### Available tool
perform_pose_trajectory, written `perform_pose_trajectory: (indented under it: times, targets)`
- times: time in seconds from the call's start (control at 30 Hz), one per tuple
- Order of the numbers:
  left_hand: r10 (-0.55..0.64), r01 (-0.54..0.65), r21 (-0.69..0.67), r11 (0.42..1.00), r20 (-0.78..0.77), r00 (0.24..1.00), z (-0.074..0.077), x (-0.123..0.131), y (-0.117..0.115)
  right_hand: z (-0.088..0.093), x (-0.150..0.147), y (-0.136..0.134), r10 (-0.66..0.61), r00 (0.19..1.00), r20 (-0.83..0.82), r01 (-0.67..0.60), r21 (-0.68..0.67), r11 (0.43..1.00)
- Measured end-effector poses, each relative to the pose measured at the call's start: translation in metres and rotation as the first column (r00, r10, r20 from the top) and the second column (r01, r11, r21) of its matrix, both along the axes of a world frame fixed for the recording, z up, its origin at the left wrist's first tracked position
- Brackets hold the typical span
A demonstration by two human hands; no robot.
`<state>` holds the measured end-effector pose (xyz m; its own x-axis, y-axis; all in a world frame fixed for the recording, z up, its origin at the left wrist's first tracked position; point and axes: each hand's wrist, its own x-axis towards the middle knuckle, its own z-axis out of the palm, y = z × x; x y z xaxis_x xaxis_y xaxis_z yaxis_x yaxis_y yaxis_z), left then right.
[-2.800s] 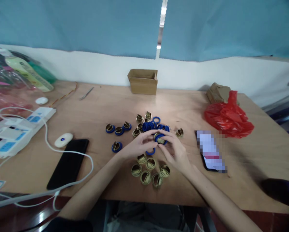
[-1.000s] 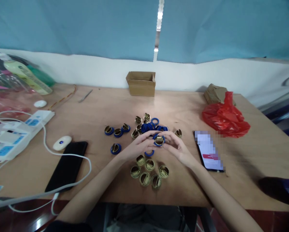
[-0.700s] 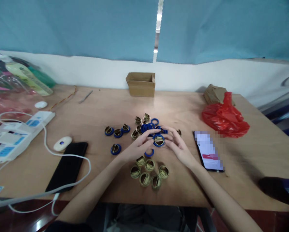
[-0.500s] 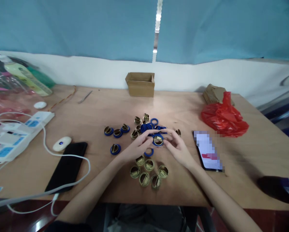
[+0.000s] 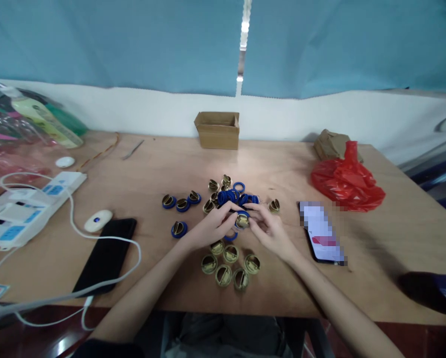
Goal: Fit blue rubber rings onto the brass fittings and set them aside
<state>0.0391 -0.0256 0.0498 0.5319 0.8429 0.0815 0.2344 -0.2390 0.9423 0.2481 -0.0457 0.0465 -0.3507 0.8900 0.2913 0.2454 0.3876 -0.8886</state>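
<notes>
Between my two hands is a round gold piece with a blue ring around it point(image 5: 242, 220). The fingers of my left hand point(image 5: 217, 223) grip its left side, and those of my right hand point(image 5: 268, 227) grip its right side. Just behind my fingers lies a pile of blue rings point(image 5: 228, 196) with several gold pieces point(image 5: 213, 185) beside it. Several more gold pieces point(image 5: 230, 254) rest on the table in front of my hands. To the left sit several gold pieces on blue rings point(image 5: 179, 229). A loose blue ring point(image 5: 230, 235) lies just below the held piece.
A cardboard box point(image 5: 219, 136) stands at the back of the table point(image 5: 163, 164). On the right are a lit phone point(image 5: 319, 233), a red bag point(image 5: 347, 181) and a dark bottle point(image 5: 431, 291). A power strip point(image 5: 29, 214), white cables and a black phone point(image 5: 105, 256) lie left.
The held piece has tilted and sits slightly lower between my fingers. My right hand has shifted a little, showing more of the gold piece behind it. The view has moved slightly.
</notes>
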Motion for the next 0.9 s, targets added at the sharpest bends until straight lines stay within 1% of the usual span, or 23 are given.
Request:
perform_pose_trajectory:
  times: [0.13, 0.23, 0.33, 0.43, 0.53, 0.6, 0.67, 0.77, 0.9]
  targets:
    - [0.003, -0.002, -0.014, 1.000, 0.014, 1.000, 0.000, 0.001, -0.001, 0.002, 0.000, 0.001, -0.005, 1.000, -0.015, 0.005, -0.018, 1.000]
    - [0.027, -0.027, 0.003, 1.000, 0.039, 0.999, -0.001, 0.003, -0.001, 0.003, 0.001, 0.002, -0.027, 0.999, -0.046, 0.025, -0.039, 0.999]
    - [0.057, -0.059, 0.011, 0.998, 0.108, 0.992, -0.007, 0.007, 0.000, 0.002, 0.002, 0.004, -0.050, 0.999, -0.006, 0.050, -0.034, 0.998]
    - [0.073, -0.062, -0.060, 0.996, 0.218, 0.973, -0.014, 0.011, 0.000, 0.001, 0.003, 0.007, -0.080, 0.995, 0.060, 0.079, 0.016, 0.997]
    - [0.076, -0.007, -0.199, 0.980, 0.340, 0.937, -0.017, 0.014, -0.001, 0.001, 0.004, 0.010, -0.088, 0.992, 0.089, 0.080, 0.095, 0.992]
    - [0.066, 0.058, -0.281, 0.958, 0.413, 0.908, -0.014, 0.013, -0.002, 0.001, 0.004, 0.011, -0.090, 0.992, 0.089, 0.078, 0.129, 0.989]
    - [0.045, 0.125, -0.331, 0.935, 0.461, 0.887, -0.011, 0.012, -0.003, 0.001, 0.003, 0.011, -0.108, 0.991, 0.081, 0.095, 0.143, 0.985]
    - [0.028, 0.169, -0.358, 0.918, 0.485, 0.874, -0.007, 0.011, -0.004, 0.001, 0.002, 0.011, -0.135, 0.987, 0.089, 0.123, 0.130, 0.984]
    - [0.027, 0.169, -0.346, 0.923, 0.496, 0.868, -0.006, 0.013, -0.005, 0.002, 0.002, 0.010, -0.146, 0.986, 0.078, 0.140, 0.074, 0.987]
